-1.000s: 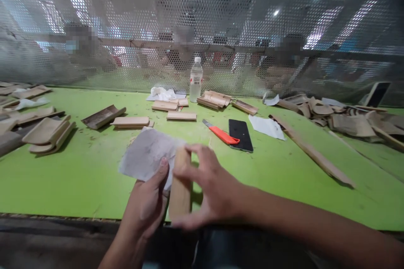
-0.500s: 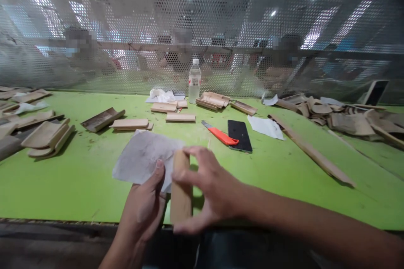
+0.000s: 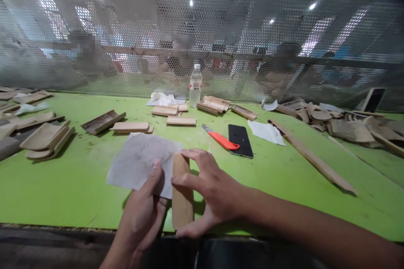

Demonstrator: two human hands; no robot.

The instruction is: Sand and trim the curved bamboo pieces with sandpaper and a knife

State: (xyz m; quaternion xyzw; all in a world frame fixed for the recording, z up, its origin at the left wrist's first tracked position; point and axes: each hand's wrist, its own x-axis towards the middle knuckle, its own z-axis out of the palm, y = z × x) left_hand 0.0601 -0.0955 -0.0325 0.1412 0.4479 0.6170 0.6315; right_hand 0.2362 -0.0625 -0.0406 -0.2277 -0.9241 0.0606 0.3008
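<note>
My left hand (image 3: pixel 143 208) pinches a worn, greyish-white sheet (image 3: pixel 139 162) that looks like sandpaper, thumb on top and fingers underneath. To its right, my right hand (image 3: pixel 210 193) grips a flat bamboo piece (image 3: pixel 183 201) with rounded corners. Thumb at the near end and fingers at the far end and left edge hold the piece roughly upright in view. The sheet's right edge meets the bamboo's left side; whether it wraps beneath cannot be seen. Both hands are over the table's front edge.
On the green table (image 3: pixel 78 185) lie a red-handled utility knife (image 3: pixel 222 139) partly over a black phone (image 3: pixel 241 143), a white sheet (image 3: pixel 267 131) and a long bamboo strip (image 3: pixel 315 159). A water bottle (image 3: pixel 195 86) stands before a perforated screen (image 3: pixel 142 67). Bamboo pieces (image 3: pixel 47 136) lie in piles.
The view has tilted slightly, so the scene sits a little lower. The sheet has shifted slightly left and spread flatter. Both hands keep their holds.
</note>
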